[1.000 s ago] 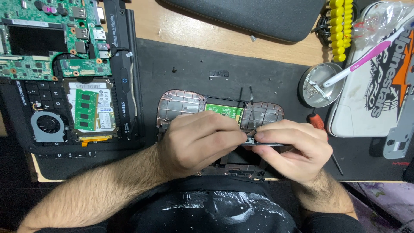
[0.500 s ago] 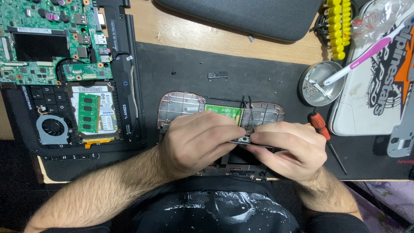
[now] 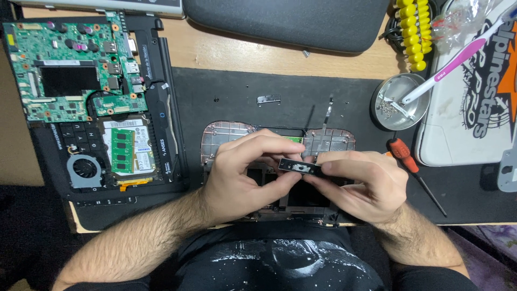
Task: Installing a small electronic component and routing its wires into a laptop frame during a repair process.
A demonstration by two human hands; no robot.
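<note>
Since a second ago my two hands have lifted a little and drawn closer, and the small black bracket [image 3: 300, 166] now shows plainly between them rather than half buried under my knuckles.

I take the laptop palmrest shell [image 3: 226, 134] as my landmark. It lies on a black work mat [image 3: 242, 91] spread over a wooden surface [image 3: 269, 54]. Left of the shell sits an opened laptop base with its green motherboard [image 3: 70, 64], a memory module [image 3: 123, 151] and a round cooling fan [image 3: 84, 168] below it. Beyond the shell, at the far edge, lies a dark padded case [image 3: 285, 21]. Right of the shell I see a round metal dish [image 3: 399, 102] of screws with a pink toothbrush [image 3: 458, 56] resting in it, a red-handled screwdriver [image 3: 407, 159] and a rack of yellow bits [image 3: 410, 35].

My left hand [image 3: 239, 172] comes in from the lower left, forearm angled, its fingers [image 3: 269, 143] curled over the bracket's left end. My right hand [image 3: 361, 186] mirrors it, thumb and fingers pinched closed on the right end. The bracket hangs just above the shell's middle, held level.
</note>
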